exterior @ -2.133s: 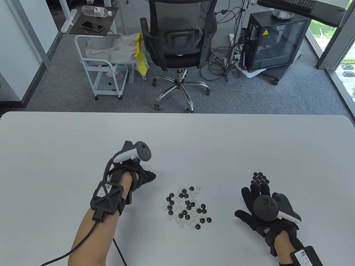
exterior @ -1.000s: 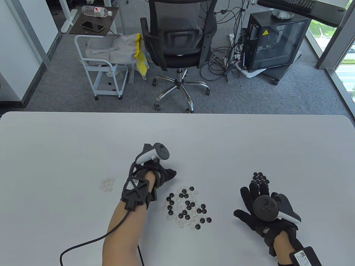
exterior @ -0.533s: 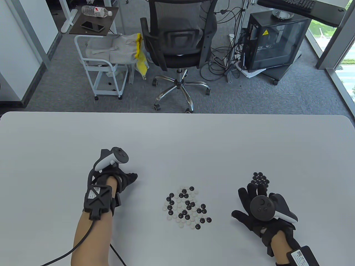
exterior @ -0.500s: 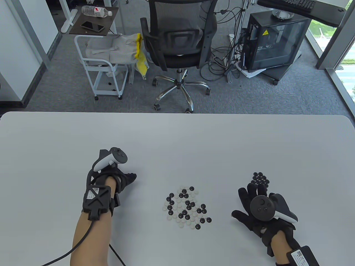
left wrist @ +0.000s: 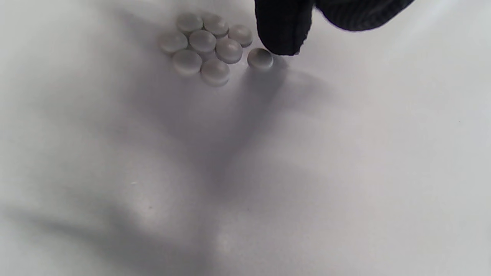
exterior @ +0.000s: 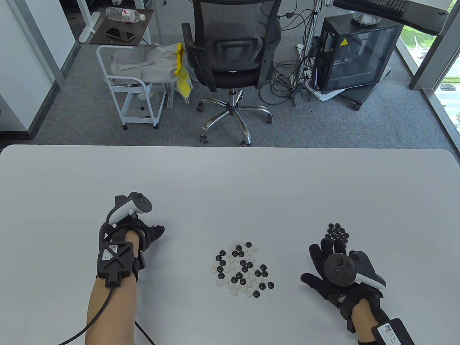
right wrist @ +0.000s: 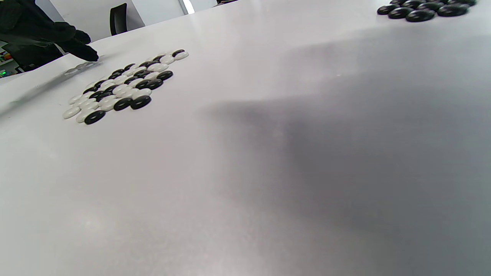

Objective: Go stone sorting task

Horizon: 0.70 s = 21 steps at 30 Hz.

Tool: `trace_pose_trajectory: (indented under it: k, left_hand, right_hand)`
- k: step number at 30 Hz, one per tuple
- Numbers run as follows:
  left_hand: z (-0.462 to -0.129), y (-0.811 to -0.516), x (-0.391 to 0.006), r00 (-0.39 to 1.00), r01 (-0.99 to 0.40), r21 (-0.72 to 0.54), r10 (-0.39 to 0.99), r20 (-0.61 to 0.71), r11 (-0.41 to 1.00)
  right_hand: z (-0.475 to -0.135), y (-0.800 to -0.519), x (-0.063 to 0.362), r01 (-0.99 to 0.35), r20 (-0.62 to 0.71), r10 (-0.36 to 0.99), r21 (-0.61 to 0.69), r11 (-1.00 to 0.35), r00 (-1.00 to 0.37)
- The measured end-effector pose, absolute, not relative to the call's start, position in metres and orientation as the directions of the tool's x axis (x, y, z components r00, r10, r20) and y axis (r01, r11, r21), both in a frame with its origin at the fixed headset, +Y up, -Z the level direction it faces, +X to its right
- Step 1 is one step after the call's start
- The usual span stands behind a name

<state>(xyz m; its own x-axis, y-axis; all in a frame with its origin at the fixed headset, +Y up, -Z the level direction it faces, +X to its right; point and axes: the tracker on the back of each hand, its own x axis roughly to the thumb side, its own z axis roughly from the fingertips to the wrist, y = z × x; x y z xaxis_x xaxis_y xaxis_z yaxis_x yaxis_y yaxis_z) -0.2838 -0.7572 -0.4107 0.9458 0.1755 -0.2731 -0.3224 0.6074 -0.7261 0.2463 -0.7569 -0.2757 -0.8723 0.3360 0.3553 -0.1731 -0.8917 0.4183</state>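
Note:
A mixed pile of black and white Go stones (exterior: 242, 267) lies at the table's middle front, also in the right wrist view (right wrist: 122, 86). A sorted pile of black stones (exterior: 337, 231) lies at the right, just beyond my right hand (exterior: 325, 257), which rests flat and empty with spread fingers. My left hand (exterior: 156, 231) hovers over the sorted white pile and hides it in the table view. In the left wrist view the white pile (left wrist: 207, 42) shows, with one white stone (left wrist: 260, 58) lying on the table just under a fingertip (left wrist: 283, 36).
The white table (exterior: 230, 187) stretches bare beyond the piles. The left glove's cable (exterior: 104, 309) trails to the front edge. An office chair (exterior: 230, 54), a cart (exterior: 133, 86) and a computer case (exterior: 355, 54) stand on the floor behind the table.
My left hand went from the mixed pile back left to the white pile, where a white stone now lies beside the others. My right hand has hardly moved.

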Motion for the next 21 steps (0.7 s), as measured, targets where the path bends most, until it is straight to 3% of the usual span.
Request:
trace_pose_trajectory:
  k: [4, 12, 16, 21]
  left_hand:
    - [-0.410, -0.746, -0.271, 0.962, -0.273, -0.734, 0.166, -0.217, 0.622]
    - [-0.402, -0.723, -0.191, 0.977, -0.057, -0.743, 0.190, 0.096, 0.667]
    - [-0.397, -0.725, -0.147, 0.950, 0.017, -0.752, 0.224, 0.217, 0.659]
    - [-0.400, -0.744, -0.103, 0.922, 0.031, -0.770, 0.278, 0.268, 0.637]
  right_hand:
    - [-0.276, -0.757, 0.247, -0.173, 0.357, 0.335, 0.416, -0.893, -0.872]
    - [-0.276, -0.757, 0.247, -0.172, 0.357, 0.334, 0.415, -0.893, -0.873]
    - [-0.276, -0.757, 0.247, -0.172, 0.360, 0.333, 0.412, -0.895, -0.871]
    - [-0.276, -0.758, 0.246, -0.169, 0.361, 0.333, 0.416, -0.893, -0.871]
